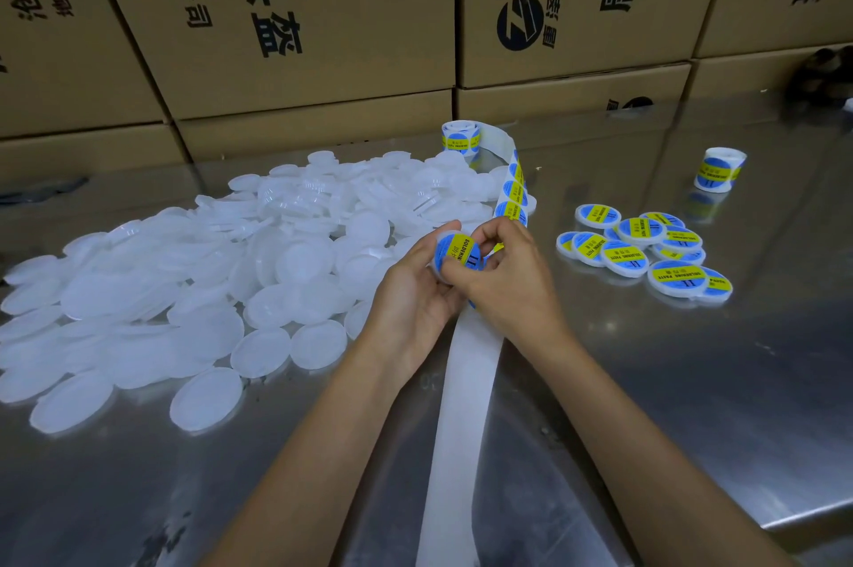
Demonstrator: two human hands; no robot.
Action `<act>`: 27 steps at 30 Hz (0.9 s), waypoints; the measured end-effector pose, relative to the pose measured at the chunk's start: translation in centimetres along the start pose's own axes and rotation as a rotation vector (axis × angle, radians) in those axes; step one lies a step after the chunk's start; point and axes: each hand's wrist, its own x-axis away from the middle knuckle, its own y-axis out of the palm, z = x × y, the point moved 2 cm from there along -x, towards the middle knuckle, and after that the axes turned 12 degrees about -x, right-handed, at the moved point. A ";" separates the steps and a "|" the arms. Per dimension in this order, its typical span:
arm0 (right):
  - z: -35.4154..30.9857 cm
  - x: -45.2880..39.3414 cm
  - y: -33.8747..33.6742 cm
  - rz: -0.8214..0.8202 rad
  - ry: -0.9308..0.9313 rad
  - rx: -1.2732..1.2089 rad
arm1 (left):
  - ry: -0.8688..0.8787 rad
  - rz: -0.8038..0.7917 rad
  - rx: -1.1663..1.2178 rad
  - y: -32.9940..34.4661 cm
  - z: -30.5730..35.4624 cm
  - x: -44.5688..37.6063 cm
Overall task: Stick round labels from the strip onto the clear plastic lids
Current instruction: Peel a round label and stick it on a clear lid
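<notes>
Left of our grip, frosted round lids (194, 289) heap on the shiny steel surface (692, 382). Our left hand (415, 289) cups a labelled lid (457, 255); our right hand (507, 275) pinches its glossy label, paper strip (461, 405) beneath.

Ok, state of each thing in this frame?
left hand: holds a lid
right hand: presses a label on
lid in hand: labelled
label strip: partly unrolled, its backing bare toward the person
unlabelled lids: piled
labelled lids: heaped
spare roll: upright
</notes>
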 end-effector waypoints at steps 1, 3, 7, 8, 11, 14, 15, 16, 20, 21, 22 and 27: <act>0.2 -0.1 0.0 0.006 0.016 -0.009 | -0.008 -0.001 0.023 0.0 0.1 0.0; 0.5 -0.2 -0.1 0.015 0.036 -0.029 | -0.032 -0.006 0.064 0.0 0.1 0.0; 0.5 -0.3 -0.1 0.026 -0.004 -0.038 | -0.056 -0.037 0.122 -0.3 0.2 -0.2; 0.4 -0.2 0.0 0.019 -0.016 -0.036 | -0.048 -0.046 0.133 -0.4 0.2 -0.2; 0.4 0.1 0.1 0.008 -0.028 0.071 | -0.029 -0.071 0.136 -0.6 0.1 -0.2; 0.5 0.1 -0.2 0.016 -0.028 0.172 | -0.040 -0.112 0.119 -0.6 0.1 0.0; 0.5 0.0 -0.3 0.017 -0.047 0.210 | -0.046 -0.120 0.104 -0.7 0.0 0.0; 0.5 0.0 -0.4 0.016 -0.071 0.252 | -0.056 -0.127 0.091 -0.7 0.0 0.0; 0.3 0.1 -0.8 0.030 -0.155 0.444 | -0.089 -0.154 0.046 -0.8 0.0 -0.1; 0.3 0.1 -0.8 0.026 -0.178 0.500 | -0.092 -0.152 0.031 -0.9 0.0 -0.1; 0.3 0.1 -0.8 0.021 -0.198 0.545 | -0.097 -0.151 0.018 -0.9 0.0 -0.2; 0.6 0.0 -0.6 0.004 -0.206 0.593 | -0.135 -0.169 -0.051 -1.1 -0.1 -0.3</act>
